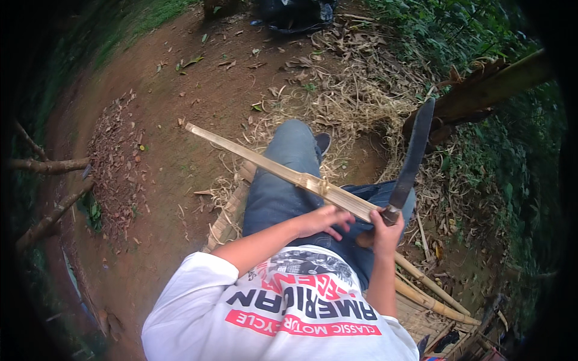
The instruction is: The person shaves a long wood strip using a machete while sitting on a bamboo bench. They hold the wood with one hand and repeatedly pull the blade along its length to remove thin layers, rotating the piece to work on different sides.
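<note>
A split bamboo strip (265, 161) with a raised node lies slanting across my jeans-covered thighs. Its narrow end points to the far left, and its wide end reaches my right hand (385, 227). That hand is closed around the handle of a machete (412, 153), whose dark, slightly curved blade points up and away. The thumb of the same hand rests at the strip's wide end. Just below the strip, over my lap, my left hand (325, 221) has its fingers apart and holds nothing. Whether its fingertips touch the strip is hard to see.
Bamboo poles (430, 298) lie at the lower right beside the woven bamboo seat (229, 219). Thin shavings (355, 102) cover the ground ahead. A thick leaning trunk (487, 90) stands at the right, branches (51, 165) at the left. A black plastic bag (298, 15) sits at the far edge.
</note>
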Demonstrator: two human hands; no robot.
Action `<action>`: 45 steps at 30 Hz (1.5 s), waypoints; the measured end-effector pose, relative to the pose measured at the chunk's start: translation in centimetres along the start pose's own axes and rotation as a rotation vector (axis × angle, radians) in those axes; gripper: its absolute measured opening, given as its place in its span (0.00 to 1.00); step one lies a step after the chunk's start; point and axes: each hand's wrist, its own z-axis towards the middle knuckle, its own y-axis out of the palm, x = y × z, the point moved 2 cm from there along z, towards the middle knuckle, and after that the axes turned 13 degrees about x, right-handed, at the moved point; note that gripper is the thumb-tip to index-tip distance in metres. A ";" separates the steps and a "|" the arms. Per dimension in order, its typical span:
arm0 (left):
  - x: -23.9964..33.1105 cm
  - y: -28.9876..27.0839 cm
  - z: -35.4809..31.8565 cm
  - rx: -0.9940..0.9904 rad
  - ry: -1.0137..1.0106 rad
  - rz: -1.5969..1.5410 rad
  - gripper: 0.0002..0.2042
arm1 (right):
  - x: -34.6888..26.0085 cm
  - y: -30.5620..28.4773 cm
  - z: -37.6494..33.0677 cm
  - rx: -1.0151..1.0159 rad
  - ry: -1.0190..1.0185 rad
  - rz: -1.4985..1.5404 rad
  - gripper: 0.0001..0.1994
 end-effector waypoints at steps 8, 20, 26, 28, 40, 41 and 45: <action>11.9 -5.2 -8.0 0.624 0.737 0.919 0.17 | 1.9 -2.1 2.7 -0.018 0.018 -0.023 0.10; 15.4 -16.9 -6.9 0.449 0.235 1.937 0.14 | 2.3 -0.4 6.5 0.092 -0.150 -0.038 0.09; 13.8 -14.3 -9.6 0.509 0.522 1.784 0.11 | 1.6 -2.0 6.4 0.214 -0.323 -0.370 0.09; 13.6 -13.1 -10.3 0.547 0.497 1.678 0.10 | 2.5 -2.1 5.6 0.193 -0.322 -0.412 0.08; 7.6 -10.5 -10.2 0.645 0.270 1.405 0.14 | 0.5 7.6 -0.2 -0.369 -0.770 -0.576 0.14; 7.3 -10.8 -10.4 0.651 0.271 1.366 0.14 | 0.5 8.7 -0.5 -0.399 -0.791 -0.611 0.14; 6.3 -10.3 -11.2 0.769 0.252 1.273 0.14 | 1.1 12.1 -0.3 -0.486 -0.822 -0.803 0.15</action>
